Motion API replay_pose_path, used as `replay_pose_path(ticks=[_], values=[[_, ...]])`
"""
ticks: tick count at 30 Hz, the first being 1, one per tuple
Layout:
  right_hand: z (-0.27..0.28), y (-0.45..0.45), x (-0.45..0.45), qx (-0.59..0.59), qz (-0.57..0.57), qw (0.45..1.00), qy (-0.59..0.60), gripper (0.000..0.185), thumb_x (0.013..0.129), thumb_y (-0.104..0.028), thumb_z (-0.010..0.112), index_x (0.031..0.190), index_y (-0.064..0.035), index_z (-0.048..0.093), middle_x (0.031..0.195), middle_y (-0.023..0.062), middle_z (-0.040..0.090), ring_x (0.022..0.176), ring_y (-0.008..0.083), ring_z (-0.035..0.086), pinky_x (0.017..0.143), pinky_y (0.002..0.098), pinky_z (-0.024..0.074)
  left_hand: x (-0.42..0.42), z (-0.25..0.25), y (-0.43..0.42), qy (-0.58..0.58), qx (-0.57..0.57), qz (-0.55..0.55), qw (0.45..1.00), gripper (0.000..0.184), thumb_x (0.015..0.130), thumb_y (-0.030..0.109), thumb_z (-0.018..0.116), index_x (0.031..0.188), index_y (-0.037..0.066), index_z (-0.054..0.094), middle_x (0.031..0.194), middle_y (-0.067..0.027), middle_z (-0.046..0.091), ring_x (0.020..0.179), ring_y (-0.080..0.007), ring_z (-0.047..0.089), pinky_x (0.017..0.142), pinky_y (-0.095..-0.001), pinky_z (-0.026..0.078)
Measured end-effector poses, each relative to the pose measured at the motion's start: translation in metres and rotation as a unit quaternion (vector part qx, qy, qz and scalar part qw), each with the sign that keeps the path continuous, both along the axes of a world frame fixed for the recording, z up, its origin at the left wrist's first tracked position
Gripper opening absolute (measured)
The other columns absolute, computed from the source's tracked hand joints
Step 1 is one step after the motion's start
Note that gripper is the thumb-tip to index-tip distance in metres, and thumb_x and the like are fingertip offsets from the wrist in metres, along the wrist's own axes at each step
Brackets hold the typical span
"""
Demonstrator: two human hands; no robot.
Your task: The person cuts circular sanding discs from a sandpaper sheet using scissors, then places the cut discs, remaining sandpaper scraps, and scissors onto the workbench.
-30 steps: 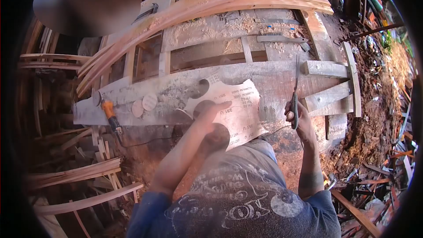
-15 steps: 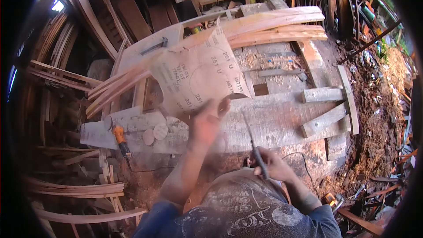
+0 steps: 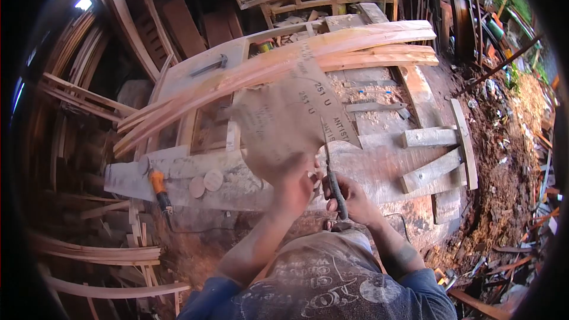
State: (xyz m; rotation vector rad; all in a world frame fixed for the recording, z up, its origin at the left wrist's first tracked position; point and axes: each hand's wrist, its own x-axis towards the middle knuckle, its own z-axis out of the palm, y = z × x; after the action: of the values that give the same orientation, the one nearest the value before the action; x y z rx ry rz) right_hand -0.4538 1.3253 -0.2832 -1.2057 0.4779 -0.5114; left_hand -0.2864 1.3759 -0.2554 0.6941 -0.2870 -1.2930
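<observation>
My left hand (image 3: 296, 186) grips the lower edge of a brown sandpaper sheet (image 3: 278, 118), its printed back facing me. The sheet is raised over the workbench and somewhat blurred; its right edge looks curved and cut near the bottom. In my right hand (image 3: 351, 198) is a slim knife (image 3: 336, 195), held by its dark handle with the thin blade pointing up. That blade overlaps the right part of the sheet; whether it touches the paper I cannot tell. Both hands are close together before my chest.
An orange-and-black power sander (image 3: 159, 188) lies left on the bench plank (image 3: 255, 192), beside two round discs (image 3: 205, 183). Long curved timbers (image 3: 284, 65) cross the bench, with a hammer (image 3: 208, 66) behind. Wood blocks (image 3: 431, 137) sit at right. Shavings and scrap cover the ground.
The sheet and my left hand have shifted right and slightly down. My right hand has moved up and left, bringing the knife's blade to the sheet.
</observation>
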Motion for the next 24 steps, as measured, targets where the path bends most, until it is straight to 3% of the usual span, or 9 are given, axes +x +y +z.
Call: replay_pose_path(ticks=[2, 5, 8, 10, 12, 15, 18, 19, 24], values=[[0.012, -0.003, -0.004, 0.019, -0.011, 1.0, 0.001, 0.065, 0.067, -0.041, 0.093, 0.109, -0.0046, 0.058, 0.093, -0.0042, 0.054, 0.085, 0.0067, 0.051, 0.073, 0.0232, 0.0438, -0.005, 0.013, 0.017, -0.12, 0.056, -0.077, 0.988, 0.017, 0.1, 0.021, 0.061, 0.107, 0.005, 0.064, 0.095, -0.0012, 0.064, 0.085, -0.0123, 0.06, 0.073, -0.0283, 0.048], [-0.004, -0.023, -0.024, -0.038, 0.01, 0.999, 0.019, 0.067, 0.063, -0.042, 0.095, 0.107, -0.0052, 0.059, 0.093, -0.0038, 0.054, 0.084, 0.0072, 0.051, 0.072, 0.0239, 0.0423, 0.012, 0.047, 0.054, -0.383, 0.121, -0.26, 0.878, 0.025, 0.102, 0.023, 0.06, 0.111, 0.001, 0.068, 0.09, -0.0032, 0.07, 0.084, -0.0105, 0.065, 0.079, -0.0258, 0.05], [-0.005, -0.03, -0.037, -0.059, 0.05, 0.996, 0.035, 0.063, 0.065, -0.044, 0.093, 0.102, -0.004, 0.061, 0.091, -0.0027, 0.056, 0.082, 0.0083, 0.052, 0.071, 0.0261, 0.0429, 0.045, 0.047, 0.068, -0.432, 0.1, -0.111, 0.89, 0.035, 0.097, 0.024, 0.066, 0.122, 0.0, 0.064, 0.109, -0.0076, 0.07, 0.104, -0.0149, 0.065, 0.092, -0.029, 0.049], [-0.015, -0.04, -0.046, -0.081, 0.107, 0.99, 0.031, 0.055, 0.071, -0.035, 0.09, 0.106, -0.0014, 0.064, 0.088, -0.0021, 0.059, 0.083, 0.0083, 0.054, 0.072, 0.0282, 0.0462, 0.088, 0.05, 0.039, -0.588, 0.036, 0.052, 0.807, 0.051, 0.091, 0.027, 0.073, 0.131, -0.001, 0.057, 0.129, -0.0108, 0.063, 0.123, -0.0187, 0.056, 0.104, -0.0347, 0.044], [-0.007, -0.037, -0.045, -0.047, 0.135, 0.99, 0.002, 0.061, 0.071, -0.047, 0.089, 0.101, -0.0001, 0.063, 0.086, -0.0024, 0.057, 0.079, 0.008, 0.052, 0.068, 0.0265, 0.0444, 0.116, 0.045, 0.004, -0.624, 0.036, 0.102, 0.774, 0.066, 0.085, 0.027, 0.078, 0.138, 0.0, 0.052, 0.141, -0.0115, 0.054, 0.134, -0.0188, 0.046, 0.109, -0.0371, 0.038], [0.011, -0.037, -0.041, -0.057, 0.157, 0.984, -0.067, 0.06, 0.075, -0.054, 0.084, 0.095, -0.0017, 0.062, 0.084, -0.0025, 0.056, 0.076, 0.0064, 0.05, 0.064, 0.0238, 0.0416, 0.137, 0.032, -0.026, -0.512, -0.057, -0.059, 0.855, 0.059, 0.084, 0.025, 0.08, 0.133, 0.0, 0.058, 0.128, -0.0072, 0.063, 0.119, -0.0135, 0.056, 0.099, -0.0314, 0.044], [0.009, -0.039, -0.046, -0.05, 0.168, 0.98, -0.099, 0.06, 0.079, -0.058, 0.079, 0.091, -0.0025, 0.061, 0.084, -0.0027, 0.055, 0.074, 0.0062, 0.049, 0.062, 0.0235, 0.0397, 0.161, 0.014, -0.034, -0.47, -0.021, -0.248, 0.847, 0.046, 0.085, 0.021, 0.079, 0.124, 0.001, 0.066, 0.11, -0.0015, 0.07, 0.1, -0.0064, 0.062, 0.085, -0.0254, 0.049], [0.007, -0.041, -0.05, -0.052, 0.158, 0.983, -0.076, 0.062, 0.081, -0.062, 0.076, 0.087, -0.0028, 0.06, 0.083, -0.0028, 0.055, 0.072, 0.0073, 0.048, 0.06, 0.0241, 0.0384, 0.138, 0.039, -0.03, -0.44, -0.035, -0.232, 0.867, 0.032, 0.087, 0.018, 0.078, 0.113, 0.0, 0.072, 0.096, 0.0021, 0.072, 0.085, -0.0024, 0.063, 0.073, -0.0214, 0.049], [-0.011, -0.048, -0.055, -0.124, 0.068, 0.989, -0.029, 0.071, 0.077, -0.07, 0.074, 0.099, -0.0036, 0.061, 0.089, -0.0019, 0.056, 0.077, 0.0081, 0.05, 0.063, 0.0246, 0.0403, 0.125, 0.07, -0.03, -0.491, 0.032, -0.216, 0.843, 0.026, 0.09, 0.015, 0.075, 0.11, -0.002, 0.073, 0.099, -0.0044, 0.074, 0.089, -0.0091, 0.067, 0.08, -0.0262, 0.053]])
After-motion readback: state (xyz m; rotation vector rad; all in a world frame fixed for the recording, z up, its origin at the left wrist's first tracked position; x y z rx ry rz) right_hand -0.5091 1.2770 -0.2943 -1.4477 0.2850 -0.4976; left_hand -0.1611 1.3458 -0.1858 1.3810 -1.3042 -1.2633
